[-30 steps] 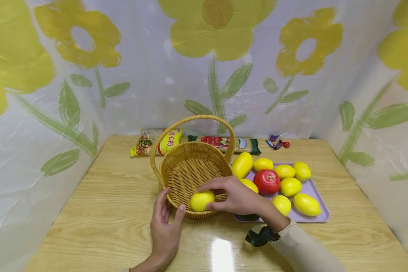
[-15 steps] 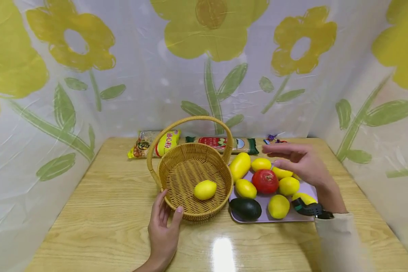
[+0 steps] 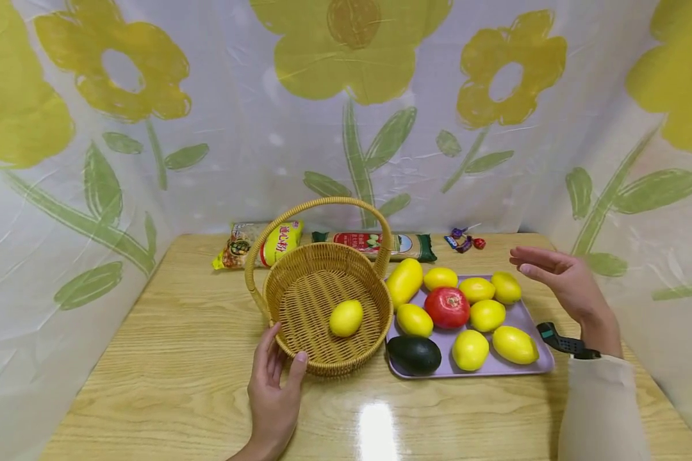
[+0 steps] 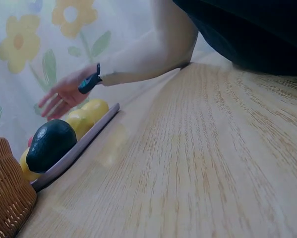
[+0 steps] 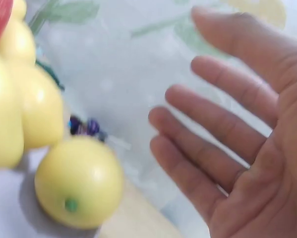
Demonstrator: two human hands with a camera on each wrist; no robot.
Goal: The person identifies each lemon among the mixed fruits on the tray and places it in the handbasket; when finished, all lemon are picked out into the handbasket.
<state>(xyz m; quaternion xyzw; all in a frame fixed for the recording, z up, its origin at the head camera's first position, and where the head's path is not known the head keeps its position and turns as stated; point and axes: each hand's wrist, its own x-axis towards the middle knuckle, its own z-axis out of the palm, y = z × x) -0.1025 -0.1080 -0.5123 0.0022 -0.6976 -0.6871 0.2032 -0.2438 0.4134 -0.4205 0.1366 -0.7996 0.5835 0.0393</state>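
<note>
The left hand (image 3: 277, 400) rests against the front-left outer wall of a round wicker basket (image 3: 271, 301), thumb and fingers spread along its rim. Inside the basket a lemon (image 3: 346, 318) lies right of centre. Beyond the right edge of a purple tray (image 3: 548, 362) the right hand (image 3: 571, 282) hovers with extended fingers and nothing in it, as the right wrist view confirms. On the tray are several lemons (image 3: 514, 345), a red pomegranate (image 3: 446, 307), a dark green avocado (image 3: 414, 355) and a longer yellow fruit (image 3: 405, 283).
Behind the basket lie a yellow-ended pasta bag (image 3: 282, 243) and a long noodle packet (image 3: 415, 246) with green ends. Small wrapped candies (image 3: 461, 242) sit near the back wall. The basket's tall arched handle (image 3: 334, 202) stands upright. Flower-printed curtains (image 3: 219, 192) enclose the table.
The right hand has let go of the lemon in the basket and moved right, across the tray to its far side. The lemon has rolled slightly. The left hand stays at the basket.
</note>
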